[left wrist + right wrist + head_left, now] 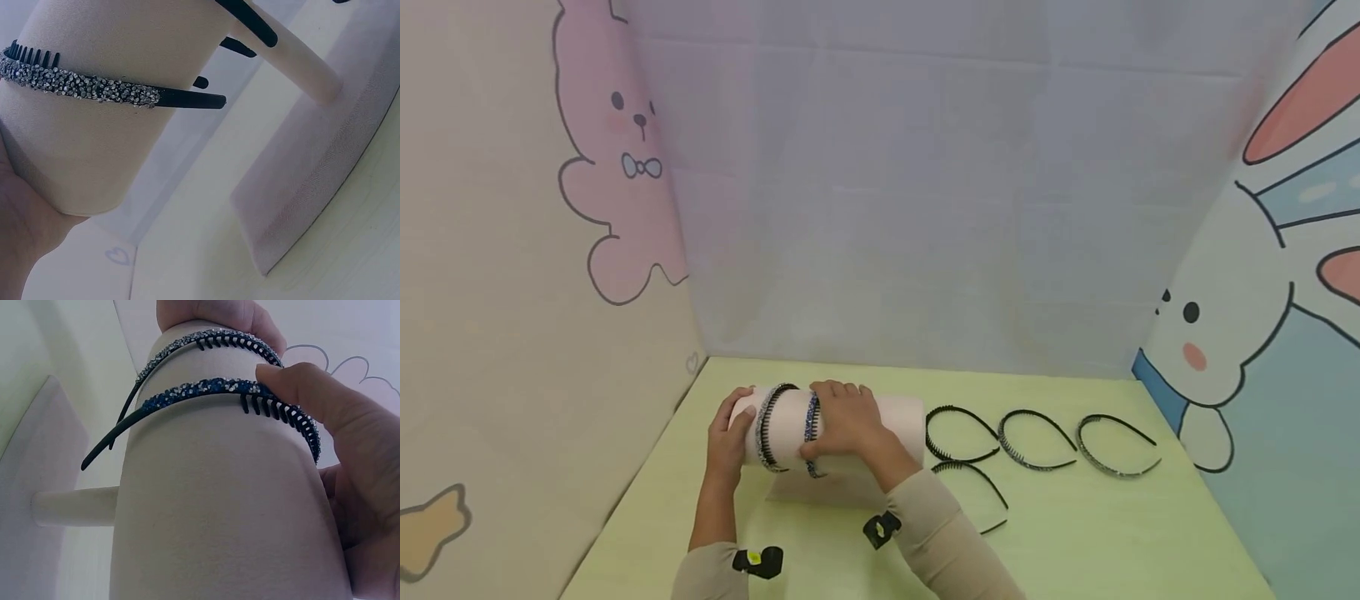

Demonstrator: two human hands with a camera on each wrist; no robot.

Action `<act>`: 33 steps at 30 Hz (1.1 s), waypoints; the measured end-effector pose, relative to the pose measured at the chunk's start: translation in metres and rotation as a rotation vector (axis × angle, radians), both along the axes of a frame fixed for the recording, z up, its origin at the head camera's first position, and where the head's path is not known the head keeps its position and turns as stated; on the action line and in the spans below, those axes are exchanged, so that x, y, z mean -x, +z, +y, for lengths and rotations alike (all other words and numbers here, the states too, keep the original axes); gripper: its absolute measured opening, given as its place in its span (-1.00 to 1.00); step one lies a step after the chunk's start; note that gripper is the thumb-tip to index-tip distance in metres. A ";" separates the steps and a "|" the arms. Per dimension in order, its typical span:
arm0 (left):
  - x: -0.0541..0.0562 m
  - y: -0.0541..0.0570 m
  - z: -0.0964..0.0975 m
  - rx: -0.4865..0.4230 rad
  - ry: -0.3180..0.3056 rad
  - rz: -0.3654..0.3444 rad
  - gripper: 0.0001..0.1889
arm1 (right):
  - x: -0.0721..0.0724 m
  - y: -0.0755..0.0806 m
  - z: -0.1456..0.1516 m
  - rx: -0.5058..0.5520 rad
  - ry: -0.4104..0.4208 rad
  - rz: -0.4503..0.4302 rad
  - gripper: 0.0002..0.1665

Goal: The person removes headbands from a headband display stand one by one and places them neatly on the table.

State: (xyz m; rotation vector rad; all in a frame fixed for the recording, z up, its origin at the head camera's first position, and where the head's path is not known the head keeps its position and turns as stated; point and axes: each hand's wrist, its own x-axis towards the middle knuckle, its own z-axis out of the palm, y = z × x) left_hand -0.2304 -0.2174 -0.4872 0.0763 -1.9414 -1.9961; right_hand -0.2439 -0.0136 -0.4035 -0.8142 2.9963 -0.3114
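A pale pink padded headband stand [901,410] has a horizontal cylinder on a short post above a flat base [820,492]. My left hand [726,442] grips the cylinder's left end. Just beside it, a headband with silver rhinestones [100,87] sits round the cylinder. Further right, a headband with blue rhinestones [200,390] also arches over it. My right hand [850,421] holds this blue headband, its thumb on the band and the fingers over the cylinder's far side. Black comb teeth show inside both bands, and their dark tips stick out below the cylinder.
More dark headbands lie on the light yellow-green table right of the stand: a black one [962,408], two with sparkling edges, [1026,464] and one nearer the front [988,483], partly behind the right arm. Cartoon-printed walls [880,208] enclose the table.
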 end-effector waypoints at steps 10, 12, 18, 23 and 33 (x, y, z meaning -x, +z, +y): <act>-0.001 0.006 0.000 -0.033 -0.005 -0.007 -0.70 | -0.002 0.007 0.011 0.020 0.005 -0.007 0.17; -0.001 0.005 0.000 -0.037 -0.006 -0.011 -0.70 | -0.003 0.008 0.014 0.030 0.006 -0.014 0.17; -0.001 0.003 0.000 -0.026 -0.008 -0.028 -0.69 | -0.004 0.007 0.022 0.018 0.003 -0.018 0.18; -0.002 0.002 0.002 -0.013 -0.006 -0.067 -0.67 | -0.006 0.004 0.029 0.016 -0.002 -0.006 0.18; -0.002 0.005 0.003 0.007 -0.011 -0.099 -0.63 | -0.009 0.005 0.038 0.032 0.004 -0.006 0.19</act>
